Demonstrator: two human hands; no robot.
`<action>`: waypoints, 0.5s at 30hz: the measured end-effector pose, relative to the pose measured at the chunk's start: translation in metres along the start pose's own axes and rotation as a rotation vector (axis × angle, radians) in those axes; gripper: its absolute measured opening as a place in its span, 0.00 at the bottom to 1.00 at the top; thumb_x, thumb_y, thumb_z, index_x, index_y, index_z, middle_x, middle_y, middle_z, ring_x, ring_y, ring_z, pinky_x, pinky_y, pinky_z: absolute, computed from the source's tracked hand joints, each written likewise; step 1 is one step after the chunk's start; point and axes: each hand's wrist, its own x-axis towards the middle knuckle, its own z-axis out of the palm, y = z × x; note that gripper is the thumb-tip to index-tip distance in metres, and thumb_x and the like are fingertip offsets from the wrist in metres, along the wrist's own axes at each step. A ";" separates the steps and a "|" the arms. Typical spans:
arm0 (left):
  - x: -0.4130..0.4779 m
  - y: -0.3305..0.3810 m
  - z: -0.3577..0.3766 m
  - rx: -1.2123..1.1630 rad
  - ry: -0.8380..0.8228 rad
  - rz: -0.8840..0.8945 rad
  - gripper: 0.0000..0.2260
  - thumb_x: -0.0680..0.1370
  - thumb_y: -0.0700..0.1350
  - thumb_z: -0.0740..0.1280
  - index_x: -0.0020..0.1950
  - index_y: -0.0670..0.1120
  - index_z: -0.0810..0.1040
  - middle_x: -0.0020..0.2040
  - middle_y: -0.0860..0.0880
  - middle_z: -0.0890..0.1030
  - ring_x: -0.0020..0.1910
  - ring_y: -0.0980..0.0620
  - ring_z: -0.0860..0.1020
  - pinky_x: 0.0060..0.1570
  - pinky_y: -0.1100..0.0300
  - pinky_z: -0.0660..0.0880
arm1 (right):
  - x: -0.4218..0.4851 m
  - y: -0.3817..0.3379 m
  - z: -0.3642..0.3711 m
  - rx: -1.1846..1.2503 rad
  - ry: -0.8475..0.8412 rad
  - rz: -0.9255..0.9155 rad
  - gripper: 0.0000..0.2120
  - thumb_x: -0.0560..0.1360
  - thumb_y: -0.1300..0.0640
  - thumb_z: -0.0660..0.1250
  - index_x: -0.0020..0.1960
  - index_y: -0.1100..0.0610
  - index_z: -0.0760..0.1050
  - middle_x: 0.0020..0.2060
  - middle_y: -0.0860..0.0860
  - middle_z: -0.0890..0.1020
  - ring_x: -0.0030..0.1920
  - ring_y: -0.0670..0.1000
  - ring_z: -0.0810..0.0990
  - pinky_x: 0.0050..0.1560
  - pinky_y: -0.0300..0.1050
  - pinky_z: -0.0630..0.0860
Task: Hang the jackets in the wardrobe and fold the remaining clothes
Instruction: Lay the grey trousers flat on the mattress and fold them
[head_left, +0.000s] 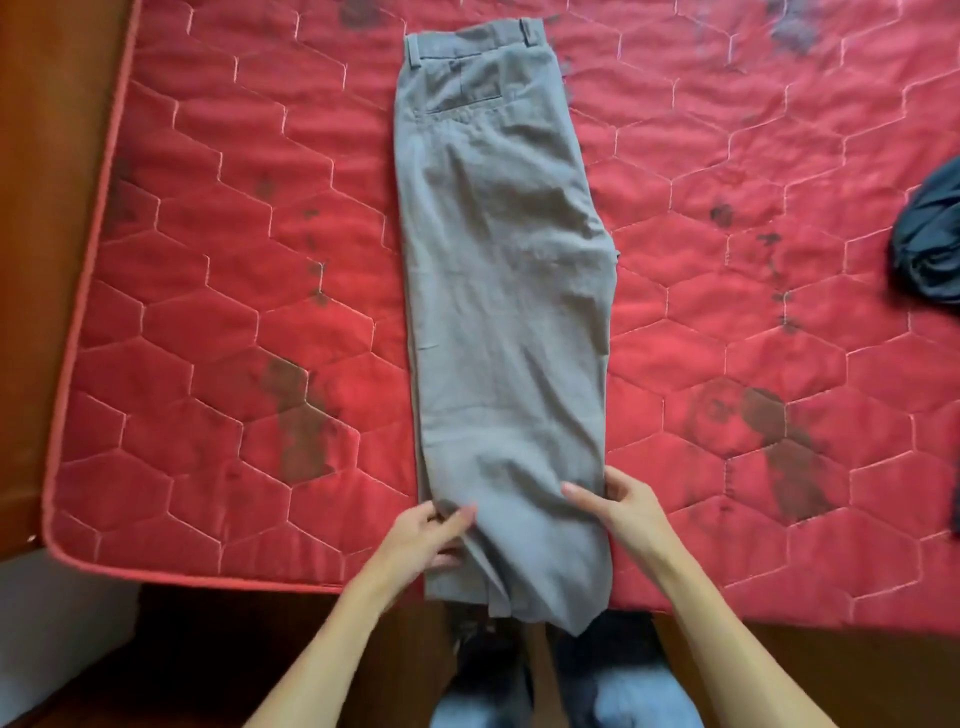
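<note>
Nearest the camera, the person's legs in blue jeans (639, 701) show blurred below the bed edge. Just beyond them both bare forearms reach forward to the near end of a pair of grey woven trousers (498, 270).

The left hand (428, 538) grips the left edge of the trouser legs. Its thumb lies on top of the cloth and its fingers are curled round the edge, bunching a small fold there. The right hand (626, 506) holds the right edge opposite. Its thumb is stretched across the top of the cloth, and its fingers are bent against the side of the fabric. The cloth spans flat between the two hands.

The hem end (519, 592) lies nearer than the hands and hangs a little over the near edge of the red quilted mattress (234, 312), which has a hexagon stitch pattern and dark stains. From the hands the trousers run straight away, doubled lengthwise, one leg on the other, lying flat on the mattress. The back pocket (467, 88) faces up, and the waistband with belt loops (472, 39) is at the far end.

A crumpled dark blue garment (930, 244) lies on the mattress at the right edge, well apart from the trousers. A brown wooden panel (47, 156) borders the mattress on the left.
</note>
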 end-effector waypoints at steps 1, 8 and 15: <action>-0.004 -0.010 0.006 0.080 -0.030 0.020 0.20 0.72 0.53 0.76 0.59 0.45 0.81 0.52 0.48 0.86 0.53 0.49 0.85 0.52 0.52 0.82 | -0.005 0.001 0.002 -0.042 0.005 -0.026 0.12 0.71 0.57 0.78 0.53 0.56 0.84 0.47 0.49 0.88 0.49 0.50 0.86 0.49 0.47 0.83; -0.028 -0.056 0.006 0.020 0.091 0.032 0.20 0.72 0.51 0.67 0.55 0.36 0.80 0.56 0.36 0.82 0.54 0.44 0.82 0.58 0.45 0.77 | -0.050 0.022 0.003 -0.145 -0.012 -0.044 0.13 0.73 0.57 0.76 0.56 0.54 0.81 0.49 0.47 0.87 0.48 0.47 0.86 0.47 0.43 0.83; -0.048 -0.086 -0.035 0.046 0.072 -0.015 0.10 0.83 0.43 0.62 0.59 0.39 0.76 0.55 0.43 0.85 0.55 0.45 0.83 0.54 0.52 0.79 | -0.077 0.074 0.013 -0.219 0.058 -0.030 0.07 0.75 0.57 0.74 0.52 0.56 0.80 0.43 0.48 0.86 0.45 0.45 0.85 0.41 0.30 0.75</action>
